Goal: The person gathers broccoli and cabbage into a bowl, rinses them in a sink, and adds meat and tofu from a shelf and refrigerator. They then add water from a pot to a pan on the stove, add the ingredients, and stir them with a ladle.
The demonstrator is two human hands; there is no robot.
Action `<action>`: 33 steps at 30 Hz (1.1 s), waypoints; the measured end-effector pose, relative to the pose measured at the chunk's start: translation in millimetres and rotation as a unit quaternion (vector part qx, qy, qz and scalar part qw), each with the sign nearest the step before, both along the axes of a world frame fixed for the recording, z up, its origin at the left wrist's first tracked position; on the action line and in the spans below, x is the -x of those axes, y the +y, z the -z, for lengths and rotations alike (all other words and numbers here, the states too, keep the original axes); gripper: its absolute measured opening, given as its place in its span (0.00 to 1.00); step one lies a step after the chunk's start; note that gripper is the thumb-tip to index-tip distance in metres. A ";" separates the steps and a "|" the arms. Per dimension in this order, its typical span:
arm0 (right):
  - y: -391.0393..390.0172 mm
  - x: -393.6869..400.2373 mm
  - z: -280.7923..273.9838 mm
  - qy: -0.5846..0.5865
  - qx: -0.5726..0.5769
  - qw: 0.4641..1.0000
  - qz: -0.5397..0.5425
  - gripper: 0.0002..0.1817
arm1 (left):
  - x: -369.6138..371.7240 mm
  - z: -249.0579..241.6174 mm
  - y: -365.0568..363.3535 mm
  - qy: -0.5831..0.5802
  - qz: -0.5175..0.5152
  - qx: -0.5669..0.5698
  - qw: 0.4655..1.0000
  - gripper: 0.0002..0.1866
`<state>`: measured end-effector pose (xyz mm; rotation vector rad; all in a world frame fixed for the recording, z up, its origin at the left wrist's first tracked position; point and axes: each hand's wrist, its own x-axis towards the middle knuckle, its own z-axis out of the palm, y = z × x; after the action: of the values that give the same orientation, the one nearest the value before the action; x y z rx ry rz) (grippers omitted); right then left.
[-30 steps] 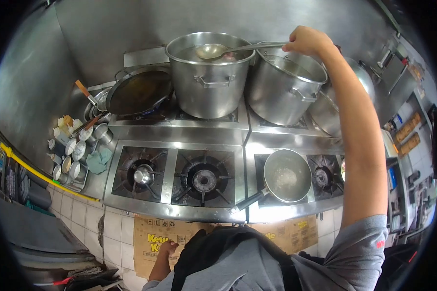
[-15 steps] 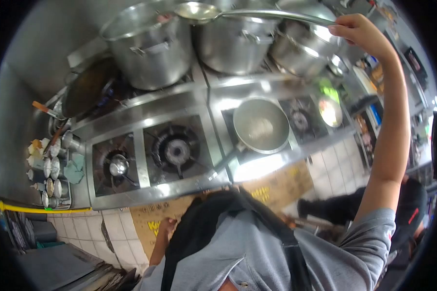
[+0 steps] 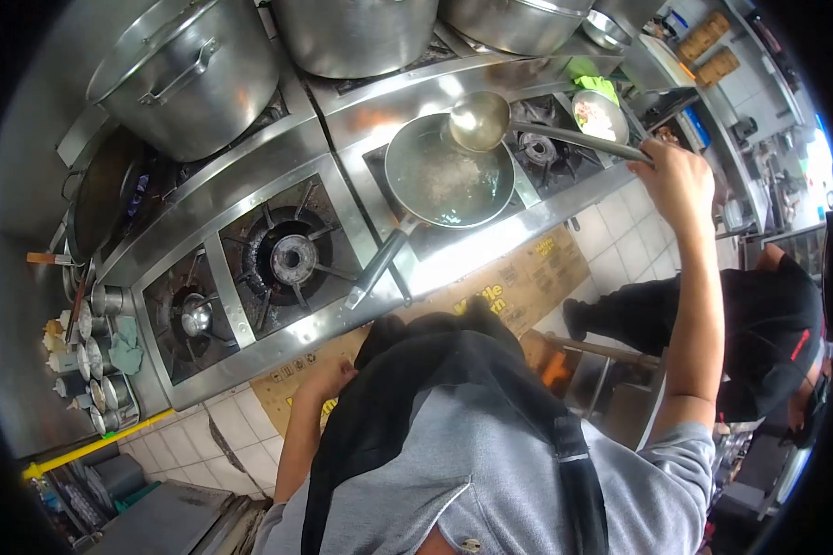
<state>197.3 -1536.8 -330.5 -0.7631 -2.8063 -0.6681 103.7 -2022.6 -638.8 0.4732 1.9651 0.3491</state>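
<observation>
My right hand [image 3: 676, 180] is closed around the long handle of a metal ladle [image 3: 479, 123]. The ladle's bowl hangs over the far right rim of a frying pan [image 3: 407, 180], which sits on a burner with clear, watery liquid in it. The pan's dark handle [image 3: 377, 268] points toward me over the stove's front edge. Low beside my apron, my left hand [image 3: 329, 377] has its fingers curled, with nothing visible in them.
Large steel pots [image 3: 190, 83] stand along the back. A bowl of food [image 3: 599, 115] is right of the pan. A small steel ladle or bowl [image 3: 195, 316] rests on the left burner. Several metal containers [image 3: 111, 393] line the left side. A person in black [image 3: 759, 314] is at right.
My right hand has brought the ladle down and toward me, from above the back pots to over the pan. The pan's liquid now ripples. My view has shifted.
</observation>
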 end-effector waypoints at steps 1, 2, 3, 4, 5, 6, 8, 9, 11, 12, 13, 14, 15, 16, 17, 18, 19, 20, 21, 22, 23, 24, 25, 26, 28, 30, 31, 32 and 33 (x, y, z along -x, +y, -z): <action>9.5 -4.9 12.8 0.019 -0.009 1.000 -0.009 0.13 | 3.4 -25.2 13.7 0.024 0.012 -0.035 0.999 0.15; 20.8 -9.5 23.8 0.020 -0.001 1.000 -0.009 0.13 | 6.5 -43.5 26.5 0.049 0.024 -0.069 0.996 0.13; 32.7 -15.5 34.3 0.046 -0.033 0.997 -0.043 0.12 | 7.3 -54.4 36.5 0.021 -0.033 -0.127 0.991 0.11; 44.5 -21.5 43.6 0.073 -0.064 0.992 -0.075 0.11 | 7.8 -65.1 47.2 -0.005 -0.090 -0.184 0.979 0.10; 56.1 -27.4 52.1 0.076 -0.064 0.993 -0.059 0.11 | 9.6 -82.7 62.6 -0.001 -0.089 -0.174 0.981 0.10; 64.6 -31.7 59.3 0.079 -0.055 0.994 -0.057 0.11 | 12.3 -104.6 81.6 -0.018 -0.130 -0.239 0.962 0.13; 82.7 -46.0 70.6 0.157 -0.090 0.979 -0.090 0.15 | 15.3 -140.8 115.1 -0.031 -0.162 -0.299 0.940 0.17; 97.2 -55.5 80.3 0.186 -0.097 0.973 -0.097 0.20 | 19.7 -156.0 132.0 0.002 -0.133 -0.321 0.938 0.17; 121.5 -76.1 101.1 0.182 -0.072 0.980 -0.034 0.18 | 28.7 -186.5 167.9 0.058 -0.104 -0.361 0.925 0.17; 134.7 -89.0 113.8 0.152 -0.033 0.988 0.026 0.16 | 32.9 -202.0 184.9 0.080 -0.104 -0.376 0.917 0.16; 149.4 -105.4 129.9 0.085 0.052 0.991 0.083 0.14 | 33.4 -217.1 206.7 0.080 -0.144 -0.396 0.903 0.17; 161.9 -124.9 147.4 0.019 0.141 0.980 0.140 0.11 | 32.5 -231.6 230.8 0.071 -0.162 -0.447 0.877 0.20; 172.8 -150.4 167.5 0.042 0.178 0.974 0.136 0.11 | 33.1 -242.8 260.6 0.069 -0.142 -0.493 0.856 0.22; 178.4 -178.8 187.8 0.063 0.216 0.966 0.128 0.10 | 32.2 -252.5 288.1 0.066 -0.125 -0.535 0.833 0.26; 179.4 -205.8 206.4 0.071 0.257 0.953 0.147 0.11 | 29.2 -260.2 321.9 0.063 -0.112 -0.544 0.829 0.31; 177.8 -230.8 217.9 0.079 0.297 0.938 0.163 0.11 | 25.4 -267.0 364.5 0.046 -0.092 -0.564 0.819 0.34; 170.7 -248.4 220.1 0.131 0.411 0.873 0.227 0.13 | 20.3 -269.1 411.5 0.041 -0.091 -0.581 0.808 0.33; 161.9 -265.5 222.4 0.177 0.516 0.789 0.283 0.15 | 22.4 -261.4 456.6 0.054 -0.119 -0.554 0.822 0.29; 157.0 -287.8 238.4 0.213 0.596 0.704 0.323 0.17 | 27.6 -240.4 504.4 0.087 -0.121 -0.563 0.813 0.25; 153.0 -307.7 254.4 0.244 0.666 0.608 0.356 0.19 | 42.3 -201.9 550.0 0.151 -0.096 -0.560 0.809 0.24; 147.4 -318.9 256.9 0.282 0.679 0.570 0.367 0.19 | 53.5 -159.4 597.8 0.115 -0.127 -0.554 0.814 0.24; 140.3 -326.0 257.6 0.319 0.690 0.528 0.379 0.19 | 58.1 -130.9 639.1 0.083 -0.141 -0.450 0.878 0.28; 136.5 -330.7 257.6 0.340 0.680 0.505 0.409 0.19 | 78.4 -62.4 682.1 0.094 -0.115 -0.412 0.899 0.33; 134.9 -337.3 258.8 0.362 0.668 0.481 0.437 0.20 | 79.0 -22.6 717.1 0.109 -0.097 -0.367 0.919 0.35; 131.0 -363.6 281.1 0.429 0.662 0.404 0.463 0.20 | 63.8 -6.0 766.5 0.081 -0.132 -0.233 0.960 0.25; 136.1 -373.7 268.0 0.447 0.648 0.373 0.491 0.19 | 60.4 21.5 795.1 0.000 -0.188 -0.232 0.954 0.23; 135.4 -381.8 272.3 0.472 0.631 0.387 0.479 0.16 | 55.8 33.6 806.7 -0.002 -0.206 -0.236 0.950 0.22; 134.9 -386.6 272.6 0.496 0.614 0.399 0.467 0.12 | 52.1 41.4 815.8 -0.020 -0.210 -0.238 0.948 0.20; 136.0 -395.1 267.7 0.488 0.611 0.397 0.479 0.12 | 49.6 48.5 823.5 -0.063 -0.257 -0.245 0.933 0.19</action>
<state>592.4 -1400.7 -598.2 -1.9516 -0.9601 1.5749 54.1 -1199.1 -687.3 0.2264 1.8468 1.1907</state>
